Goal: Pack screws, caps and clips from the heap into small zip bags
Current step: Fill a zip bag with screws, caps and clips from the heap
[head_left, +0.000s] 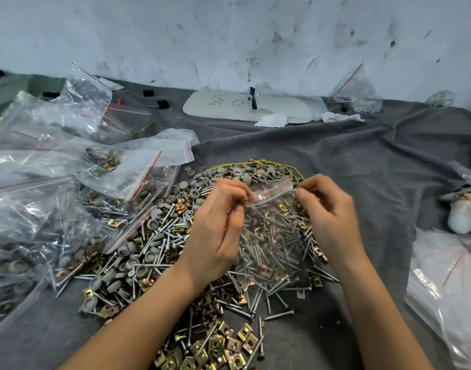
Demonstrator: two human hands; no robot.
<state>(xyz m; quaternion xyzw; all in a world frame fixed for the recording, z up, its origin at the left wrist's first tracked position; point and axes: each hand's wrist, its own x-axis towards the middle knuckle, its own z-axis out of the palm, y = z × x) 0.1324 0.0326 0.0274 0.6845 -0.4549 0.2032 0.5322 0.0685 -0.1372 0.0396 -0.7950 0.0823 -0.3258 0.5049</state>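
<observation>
A heap (175, 249) of silver screws, grey round caps and brass clips lies on the grey cloth in front of me. Above its right part hangs a small clear zip bag (271, 231) with a red-lined top. My left hand (218, 231) pinches the left end of the bag's zip strip. My right hand (327, 212) pinches the right end. The bag hangs between both hands, and screws show through it; I cannot tell which lie inside it.
Filled and empty zip bags (55, 182) pile up on the left. More clear bags (448, 284) lie at the right edge. A white board (245, 108), crumpled tissues and a bag (357, 92) sit by the scuffed wall. Loose brass clips (218, 348) lie near me.
</observation>
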